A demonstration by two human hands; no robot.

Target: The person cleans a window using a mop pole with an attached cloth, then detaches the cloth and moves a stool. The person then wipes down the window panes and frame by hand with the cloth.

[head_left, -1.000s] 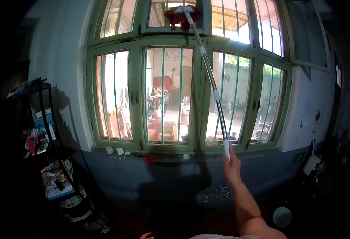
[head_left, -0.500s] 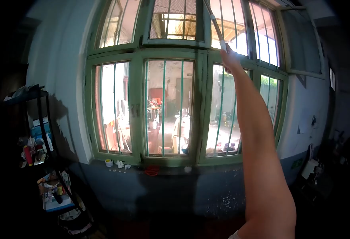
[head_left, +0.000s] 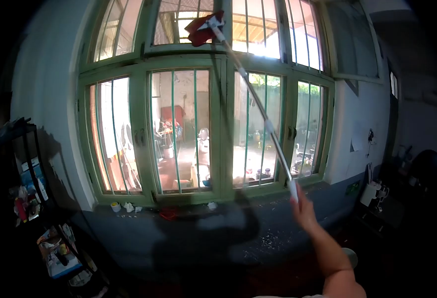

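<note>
In the head view, the person's right hand [head_left: 304, 211] is wrapped round the white grip [head_left: 294, 190] of a pole [head_left: 266, 121], just below the lower edge of the green window frame [head_left: 222, 99], toward its right side. From that hand the pole's long axis runs up and to the left, slanting across the frame's right half. Its far end carries a red cloth head [head_left: 201, 34], which lies high on the frame, in front of an upper pane left of the middle (whether it touches the glass cannot be told). The right hand alone holds the pole; the left hand is out of view, so its state cannot be told. Below the frame's lower left corner, a small tub [head_left: 115, 206] stands on the sill [head_left: 146, 211], well apart from the right hand.
</note>
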